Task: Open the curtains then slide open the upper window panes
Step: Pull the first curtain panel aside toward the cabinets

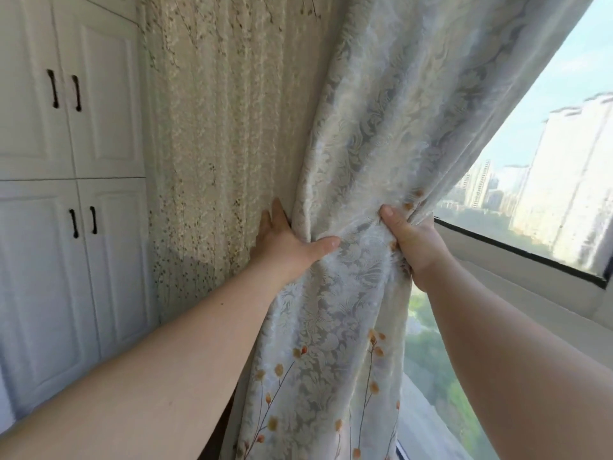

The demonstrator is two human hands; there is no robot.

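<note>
Both hands held the pale damask curtain (358,134) gathered into a bunch near the middle of the view, against the patterned wall (212,127). The left hand (285,242) clasped the bunch from the wall side, its thumb laid across the front of the cloth and its fingers (277,215) reaching behind the fabric's edge. The right hand (411,240) gripped the folds from the window side, fingers curled into the cloth and mostly hidden (only the thumb showed plainly). Below the grip the curtain hung down, printed with small orange buds. To the right, the window (530,180) stood uncovered, with tall buildings and trees beyond. White cabinets (66,161) with dark handles filled the left.
</note>
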